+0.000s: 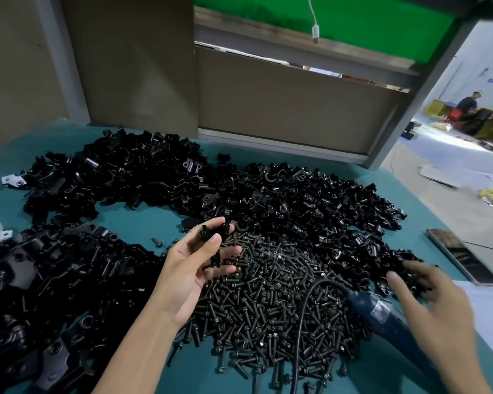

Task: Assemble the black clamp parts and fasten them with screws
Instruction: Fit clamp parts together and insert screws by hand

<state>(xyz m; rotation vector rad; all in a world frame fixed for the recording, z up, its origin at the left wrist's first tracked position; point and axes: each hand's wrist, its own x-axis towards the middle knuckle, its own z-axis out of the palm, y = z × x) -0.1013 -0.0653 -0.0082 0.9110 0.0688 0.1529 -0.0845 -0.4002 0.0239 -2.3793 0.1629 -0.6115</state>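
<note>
Left hand (202, 263) is palm-up above the near-left edge of the screw pile (273, 308); thumb and curled fingers pinch a black clamp part (215, 231), with further dark pieces lying across the fingers. Right hand (427, 297) is motion-blurred, fingers spread, holding nothing, over clamp pieces at the pile's right edge; contact cannot be confirmed. Blue electric screwdriver (382, 314) lies on the screws just beside that hand; its black cable (302, 322) loops across them. Heaps of loose clamp parts (268, 194) ring the screws on the teal surface (143, 217).
</note>
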